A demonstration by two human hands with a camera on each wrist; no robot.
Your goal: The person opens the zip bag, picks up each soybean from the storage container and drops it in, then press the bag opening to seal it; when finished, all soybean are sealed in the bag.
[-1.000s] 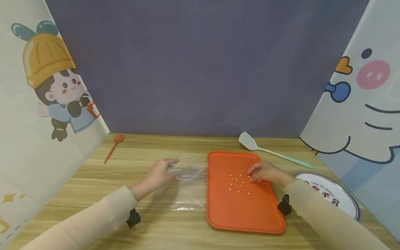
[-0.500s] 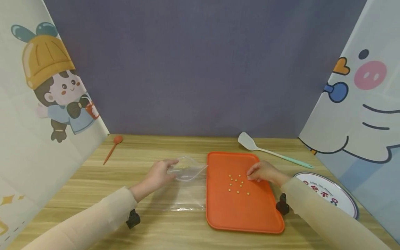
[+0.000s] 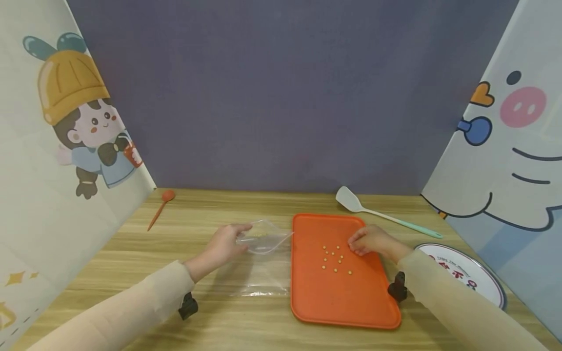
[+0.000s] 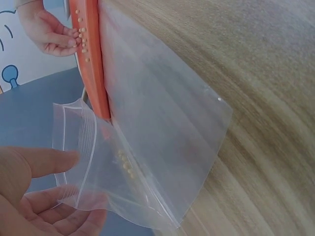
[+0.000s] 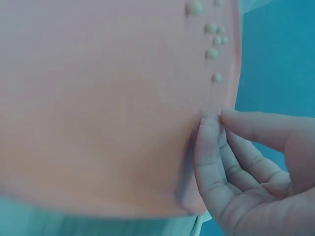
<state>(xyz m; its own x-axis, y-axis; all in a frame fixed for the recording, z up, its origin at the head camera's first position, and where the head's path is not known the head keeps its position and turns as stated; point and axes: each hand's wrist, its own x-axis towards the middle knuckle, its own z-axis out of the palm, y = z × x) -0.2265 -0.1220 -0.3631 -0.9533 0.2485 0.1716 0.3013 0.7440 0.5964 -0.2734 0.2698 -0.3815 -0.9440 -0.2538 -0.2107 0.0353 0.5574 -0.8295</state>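
My left hand (image 3: 224, 246) grips a clear zip-lock bag (image 4: 147, 98) near its mouth, which gapes between thumb and fingers in the left wrist view. Several pale yellow soybeans (image 4: 126, 164) lie inside the bag. Its lower part rests on the table, left of an orange tray (image 3: 342, 302). More soybeans (image 3: 332, 253) are scattered over the tray's middle. At their right, my right hand (image 3: 373, 241) is low over the tray with thumb and forefinger tips together, pinching a soybean that the fingers hide. The right wrist view shows these fingertips (image 5: 210, 120) close to the tray surface.
A white spatula (image 3: 349, 199) with a mint handle lies behind the tray. An oval plate (image 3: 487, 278) with red print is partly under the right forearm. Far left lies a red-orange spoon (image 3: 167, 196). A dark panel (image 3: 285, 97) rises behind the wooden table.
The fingertips of my right hand have closed over the soybean at the right of the group, which was visible beside them earlier. My left hand and the bag have stayed in place.
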